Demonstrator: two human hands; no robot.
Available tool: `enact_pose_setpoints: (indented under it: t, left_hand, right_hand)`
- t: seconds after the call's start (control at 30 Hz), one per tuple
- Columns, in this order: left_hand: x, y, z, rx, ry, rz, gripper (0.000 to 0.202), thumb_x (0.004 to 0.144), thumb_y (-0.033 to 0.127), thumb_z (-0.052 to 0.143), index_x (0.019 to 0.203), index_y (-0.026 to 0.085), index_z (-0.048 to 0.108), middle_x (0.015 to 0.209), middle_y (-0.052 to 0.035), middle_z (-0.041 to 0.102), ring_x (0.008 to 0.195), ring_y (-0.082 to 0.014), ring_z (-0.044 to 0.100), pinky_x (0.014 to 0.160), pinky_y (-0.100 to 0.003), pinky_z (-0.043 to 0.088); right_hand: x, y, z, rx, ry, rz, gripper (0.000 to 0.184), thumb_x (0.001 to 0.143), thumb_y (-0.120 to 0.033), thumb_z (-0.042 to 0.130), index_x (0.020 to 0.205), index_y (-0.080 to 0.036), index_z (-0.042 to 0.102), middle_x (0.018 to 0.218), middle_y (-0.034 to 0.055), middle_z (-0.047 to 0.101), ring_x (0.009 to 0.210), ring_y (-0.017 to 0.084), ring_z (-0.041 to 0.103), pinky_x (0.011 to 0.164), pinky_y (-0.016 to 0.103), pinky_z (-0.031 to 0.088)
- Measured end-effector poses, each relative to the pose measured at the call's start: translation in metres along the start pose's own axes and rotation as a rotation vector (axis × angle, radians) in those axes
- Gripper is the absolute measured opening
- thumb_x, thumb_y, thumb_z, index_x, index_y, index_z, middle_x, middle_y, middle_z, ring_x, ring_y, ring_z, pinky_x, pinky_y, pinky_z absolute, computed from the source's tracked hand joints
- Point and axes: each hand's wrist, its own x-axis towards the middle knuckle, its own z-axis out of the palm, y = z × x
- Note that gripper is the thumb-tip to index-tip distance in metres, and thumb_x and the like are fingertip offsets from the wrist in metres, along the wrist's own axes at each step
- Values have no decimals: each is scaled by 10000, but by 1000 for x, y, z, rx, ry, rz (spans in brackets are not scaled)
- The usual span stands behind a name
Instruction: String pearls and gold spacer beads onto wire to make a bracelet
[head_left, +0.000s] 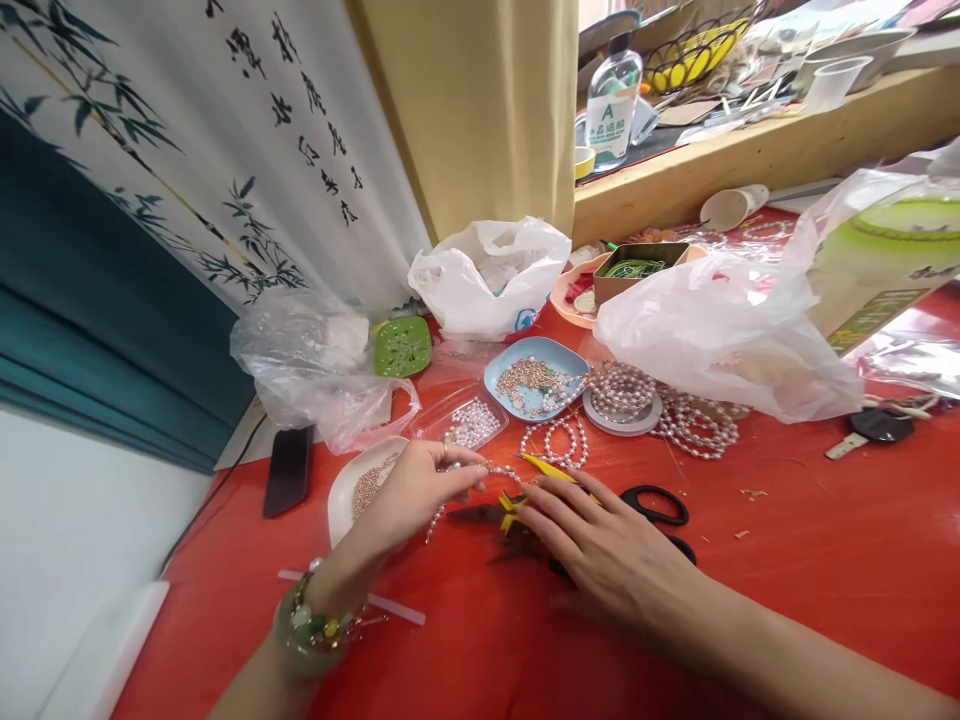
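Observation:
My left hand (424, 490) is closed in a pinch on a strand of pearly beads (501, 470), part of which hangs below the fingers. My right hand (600, 545) lies with its fingers stretched out over yellow-handled tweezers (546, 466) and other yellow-handled tools, partly hidden beneath it. Black-handled scissors (660, 505) lie beside and under that hand. A white dish (340, 500) of small gold beads is behind my left wrist. Just beyond the hands are a clear tray (495, 425) of white pearls and a coil of beads (559, 440).
A blue dish (501, 358) of mixed beads and a spool of pearl strands (622, 395) sit farther back. Plastic bags (487, 280) line the back. A phone (289, 470) lies left, a key (847, 447) right. A pale stick (397, 608) lies near my left wrist.

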Motion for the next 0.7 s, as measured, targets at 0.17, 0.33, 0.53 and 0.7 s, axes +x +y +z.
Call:
enact_pose_setpoints:
  t: [0.17, 0.33, 0.53, 0.7]
  left_hand:
    - [1, -2, -3, -24, -5, -15, 222, 698, 321, 608, 787, 131, 679, 686, -45, 661, 612, -132, 550, 602, -250, 431]
    - [3, -4, -5, -31, -23, -26, 216, 686, 318, 618, 780, 134, 681, 674, -44, 660, 599, -126, 546, 604, -250, 434]
    - [6, -2, -3, -41, -43, -34, 225, 678, 315, 623, 794, 134, 687, 687, -45, 661, 598, -117, 539, 596, -242, 420]
    - [5, 0, -3, -23, -52, -14, 225, 681, 322, 625, 780, 129, 685, 679, -43, 651, 577, -111, 523, 573, -235, 405]
  right_hand:
    - [-8, 3, -2, -36, 97, -113, 284, 797, -100, 452, 1035, -140, 601, 946, 87, 671, 917, 240, 588, 842, 417, 443]
    - [-37, 30, -28, -105, 137, 214, 241, 787, -198, 498, 982, -138, 626, 896, 132, 652, 805, 251, 602, 721, 401, 488]
    - [-72, 69, -31, -271, -46, 440, 351, 871, -275, 338, 1020, -118, 615, 1031, 199, 620, 918, 339, 587, 744, 459, 487]
    - [-46, 33, -25, -251, 110, 166, 235, 866, -216, 413, 966, -119, 604, 938, 146, 664, 873, 273, 600, 774, 409, 486]
